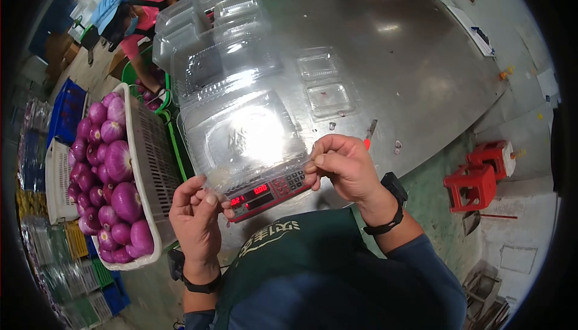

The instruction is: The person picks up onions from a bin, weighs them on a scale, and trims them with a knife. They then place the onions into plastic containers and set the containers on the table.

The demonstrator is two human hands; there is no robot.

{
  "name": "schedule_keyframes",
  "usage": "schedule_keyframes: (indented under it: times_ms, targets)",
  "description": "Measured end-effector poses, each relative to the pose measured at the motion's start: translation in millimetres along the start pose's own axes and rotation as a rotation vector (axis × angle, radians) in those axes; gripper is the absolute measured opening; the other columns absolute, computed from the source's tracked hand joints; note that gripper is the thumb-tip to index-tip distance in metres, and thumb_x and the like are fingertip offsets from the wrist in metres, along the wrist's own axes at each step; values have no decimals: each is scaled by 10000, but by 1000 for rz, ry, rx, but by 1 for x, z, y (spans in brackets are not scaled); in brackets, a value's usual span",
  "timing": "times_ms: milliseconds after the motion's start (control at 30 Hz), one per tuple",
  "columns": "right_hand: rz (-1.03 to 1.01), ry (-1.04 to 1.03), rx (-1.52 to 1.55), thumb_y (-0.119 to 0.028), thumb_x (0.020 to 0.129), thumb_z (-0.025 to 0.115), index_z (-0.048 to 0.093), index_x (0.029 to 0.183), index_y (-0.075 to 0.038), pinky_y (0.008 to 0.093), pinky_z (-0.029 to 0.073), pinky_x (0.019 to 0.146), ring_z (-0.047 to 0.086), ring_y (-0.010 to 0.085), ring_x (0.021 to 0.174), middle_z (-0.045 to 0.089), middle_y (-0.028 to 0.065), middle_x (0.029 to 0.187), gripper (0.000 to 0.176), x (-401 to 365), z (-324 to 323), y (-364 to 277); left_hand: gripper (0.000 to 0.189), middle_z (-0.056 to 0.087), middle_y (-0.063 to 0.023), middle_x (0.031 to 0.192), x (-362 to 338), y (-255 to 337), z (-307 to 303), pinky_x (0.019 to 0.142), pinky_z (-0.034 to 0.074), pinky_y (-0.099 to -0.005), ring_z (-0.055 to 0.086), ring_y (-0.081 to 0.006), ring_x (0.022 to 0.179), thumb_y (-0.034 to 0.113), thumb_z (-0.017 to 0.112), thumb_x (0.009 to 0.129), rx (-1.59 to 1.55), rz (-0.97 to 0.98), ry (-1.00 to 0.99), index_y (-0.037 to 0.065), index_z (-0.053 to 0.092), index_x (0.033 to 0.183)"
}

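Note:
Both hands pinch the near edge of a clear plastic clamshell container (205,126), one at each corner. My left hand (201,209) is closed on the left corner, thumb against fingers. On the right corner, my right hand (344,167) grips the rim between thumb and fingertips. The container overlaps a red digital scale (280,190) in this view, and its lit display and keypad show below the near edge. Strong glare covers the middle of the plastic. Behind it are more clear containers (238,14), stacked. An open clear container (328,100) lies on the metal table to the right.
A white crate (133,167) full of peeled red onions (119,161) stands at the left. Beyond it, a person (141,14) reaches into a green basket (129,74). A knife (371,130) lies on the metal table (421,59). Red stools (472,185) stand at the right.

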State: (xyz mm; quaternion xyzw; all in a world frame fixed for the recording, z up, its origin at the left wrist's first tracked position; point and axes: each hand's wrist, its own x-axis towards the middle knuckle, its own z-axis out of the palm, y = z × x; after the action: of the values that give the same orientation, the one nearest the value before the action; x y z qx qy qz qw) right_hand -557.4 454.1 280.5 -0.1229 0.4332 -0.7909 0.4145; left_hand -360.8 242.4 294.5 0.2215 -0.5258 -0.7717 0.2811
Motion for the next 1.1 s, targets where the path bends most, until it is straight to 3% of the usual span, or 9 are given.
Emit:
schedule_keyframes:
  times_ms: [567, 933, 1100]
  targets:
    - [27, 15, 30, 10, 896, 596, 672, 959, 41, 296, 599, 598, 726, 192, 719, 729, 139, 874, 103, 7, -7, 8, 370, 680, -94, 926, 5, -6, -4, 613, 580, -316, 669, -188, 759, 38, 688, 942, 16, -36, -19, -5, 566, 1289]
    - [88, 90, -77, -49, 917, 612, 671, 918, -6, 271, 561, 592, 706, 167, 700, 719, 114, 840, 73, 6, -4, 12, 309, 637, -47, 881, 6, -16, -9, 579, 534, -295, 634, -161, 717, -37, 609, 927, 23, -40, 49, 22, 576, 1228]
    - [22, 144, -165, -44, 918, 599, 666, 909, -10, 271, 550, 584, 674, 145, 671, 705, 101, 808, 76, 8, 1, 15, 308, 631, -59, 872, 7, -13, -5, 583, 551, -298, 651, -164, 722, -97, 568, 904, 29, -47, 64, 4, 574, 1196]
